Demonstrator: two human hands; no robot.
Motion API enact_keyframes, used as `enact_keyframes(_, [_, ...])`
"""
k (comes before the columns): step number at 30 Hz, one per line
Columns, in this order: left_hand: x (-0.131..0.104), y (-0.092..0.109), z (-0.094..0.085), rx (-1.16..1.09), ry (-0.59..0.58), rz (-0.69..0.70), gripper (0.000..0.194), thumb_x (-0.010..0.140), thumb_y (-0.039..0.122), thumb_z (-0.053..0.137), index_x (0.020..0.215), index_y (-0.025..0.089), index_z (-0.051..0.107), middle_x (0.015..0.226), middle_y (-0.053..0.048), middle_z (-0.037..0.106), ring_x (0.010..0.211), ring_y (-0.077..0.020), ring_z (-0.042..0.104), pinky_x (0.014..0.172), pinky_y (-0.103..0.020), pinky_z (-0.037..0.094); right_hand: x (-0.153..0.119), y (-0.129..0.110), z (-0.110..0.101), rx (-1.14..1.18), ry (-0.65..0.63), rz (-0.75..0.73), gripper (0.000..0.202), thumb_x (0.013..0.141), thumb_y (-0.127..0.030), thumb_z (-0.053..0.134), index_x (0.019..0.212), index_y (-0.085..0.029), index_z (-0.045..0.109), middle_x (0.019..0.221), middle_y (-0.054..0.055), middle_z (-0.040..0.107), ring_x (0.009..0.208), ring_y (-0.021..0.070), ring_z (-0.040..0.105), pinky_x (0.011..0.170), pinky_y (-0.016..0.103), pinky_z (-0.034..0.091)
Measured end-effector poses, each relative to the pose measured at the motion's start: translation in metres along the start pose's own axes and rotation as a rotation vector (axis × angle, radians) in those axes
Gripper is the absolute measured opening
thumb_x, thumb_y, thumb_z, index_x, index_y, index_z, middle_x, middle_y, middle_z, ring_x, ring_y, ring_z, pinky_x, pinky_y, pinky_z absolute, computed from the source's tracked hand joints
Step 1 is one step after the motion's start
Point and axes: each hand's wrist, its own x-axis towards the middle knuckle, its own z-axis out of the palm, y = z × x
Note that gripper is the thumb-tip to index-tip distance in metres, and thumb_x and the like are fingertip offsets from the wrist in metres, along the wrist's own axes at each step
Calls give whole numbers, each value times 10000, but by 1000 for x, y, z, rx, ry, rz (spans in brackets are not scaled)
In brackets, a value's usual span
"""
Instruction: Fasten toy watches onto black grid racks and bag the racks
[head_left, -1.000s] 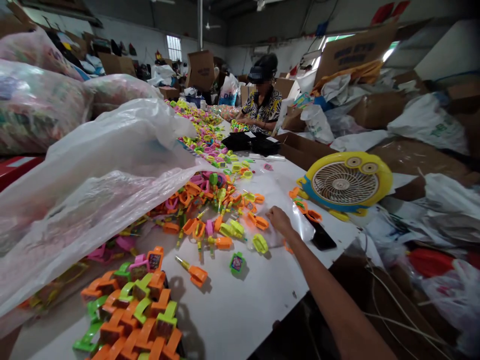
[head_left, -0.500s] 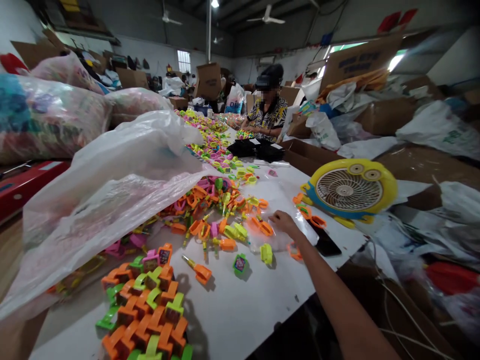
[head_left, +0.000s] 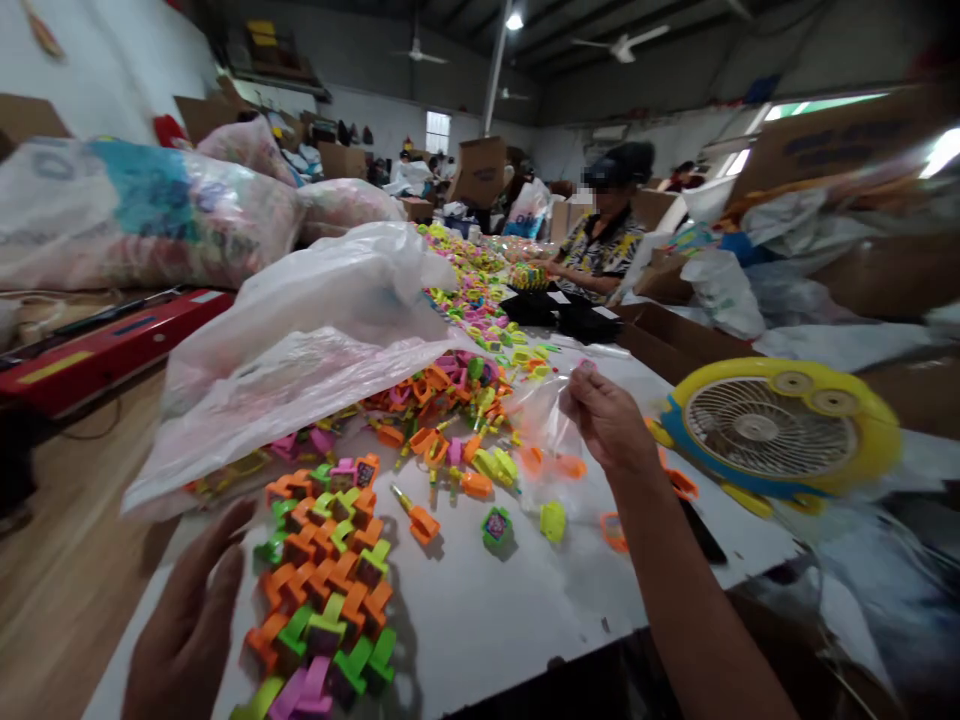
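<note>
My right hand (head_left: 611, 420) pinches the edge of a clear plastic bag (head_left: 541, 412), lifted above the white table; orange pieces show through it. At the lower left my left hand (head_left: 189, 622) is open, fingers stretched out, beside a tight stack of orange, green and pink plastic toys (head_left: 326, 575). It holds nothing, and I cannot tell whether it touches the stack. Between the hands lie a loose orange toy with a clear-tipped stem (head_left: 421, 524), a green toy with a patterned face (head_left: 496, 527) and a yellow-green toy (head_left: 553, 521).
A heap of similar toys (head_left: 431, 395) spills from a large translucent sack (head_left: 300, 345). On the right stands a yellow and blue fan (head_left: 765, 430), with a dark phone (head_left: 701, 530) near it. Across the table a person (head_left: 604, 235) works behind black packets (head_left: 562, 312).
My right hand has risen toward me, lifting the plastic bag's edge. My left hand has come into view beside the stack. The view has turned left.
</note>
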Motion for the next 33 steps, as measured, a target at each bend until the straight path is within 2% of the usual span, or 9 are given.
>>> enact_keyframes(3, [2, 54, 24, -13, -197, 110, 565, 718, 660, 697, 1117, 263, 739, 1295, -78, 677, 1295, -363, 532, 1212, -512, 273, -29, -28, 39, 150, -53, -56, 501, 579, -601, 872, 692, -221, 564, 599, -50, 476, 551, 93, 447, 509, 226, 414])
enact_keyframes(5, [0, 83, 50, -136, -409, 29, 561, 639, 573, 804, 1081, 230, 759, 1282, -124, 685, 1259, -384, 563, 1179, -514, 318, -45, -40, 67, 191, -107, -65, 491, 606, -603, 861, 701, -224, 565, 601, -46, 480, 551, 98, 458, 502, 228, 420])
enact_keyframes(10, [-1, 110, 99, -281, -704, 138, 831, 603, 367, 903, 1360, 222, 592, 1475, -143, 535, 1407, -373, 430, 1196, -514, 275, -82, -38, 130, 211, -233, -26, 485, 679, -628, 805, 723, -212, 557, 590, -55, 464, 527, 86, 422, 486, 218, 398])
enact_keyframes(13, [6, 105, 103, -389, -648, 126, 766, 671, 424, 865, 1348, 205, 582, 1426, -137, 574, 1354, -342, 491, 1165, -472, 333, -99, -29, 151, 195, -330, 11, 457, 746, -597, 770, 710, -205, 539, 568, -60, 454, 516, 81, 404, 481, 214, 368])
enact_keyframes(17, [20, 92, 89, -634, -446, -188, 638, 747, 440, 812, 1274, 174, 570, 1147, -114, 706, 1074, -253, 669, 1002, -392, 476, -111, -24, 160, 213, -407, 72, 466, 731, -581, 792, 692, -202, 524, 528, -79, 424, 448, 60, 346, 417, 204, 274])
enact_keyframes(23, [19, 80, 72, -716, -495, -344, 521, 604, 258, 898, 1037, 127, 640, 809, -41, 713, 681, -138, 675, 729, -291, 518, -118, -15, 167, 130, -362, 18, 437, 762, -560, 774, 721, -207, 519, 530, -86, 439, 426, 55, 335, 404, 201, 265])
enact_keyframes(27, [17, 77, 67, -623, -517, -265, 377, 606, 408, 875, 709, 130, 642, 659, -11, 647, 571, -101, 588, 606, -249, 474, -123, -8, 163, -31, -321, -67, 397, 811, -578, 706, 801, -211, 555, 638, -40, 534, 544, 107, 483, 518, 236, 422])
enact_keyframes(30, [14, 80, 67, -546, -458, -153, 414, 688, 512, 794, 631, 165, 577, 535, 38, 542, 489, -78, 487, 510, -217, 387, -135, -14, 155, -240, -266, -270, 438, 813, -566, 701, 1056, -215, 605, 974, 65, 653, 860, 202, 612, 797, 356, 519])
enact_keyframes(33, [9, 84, 72, -384, -412, -37, 419, 768, 553, 688, 631, 191, 529, 516, 55, 498, 480, -85, 454, 488, -218, 336, -150, -27, 152, -417, -411, -430, 515, 777, -509, 762, 1182, -236, 596, 1191, 107, 626, 1076, 263, 589, 962, 424, 476])
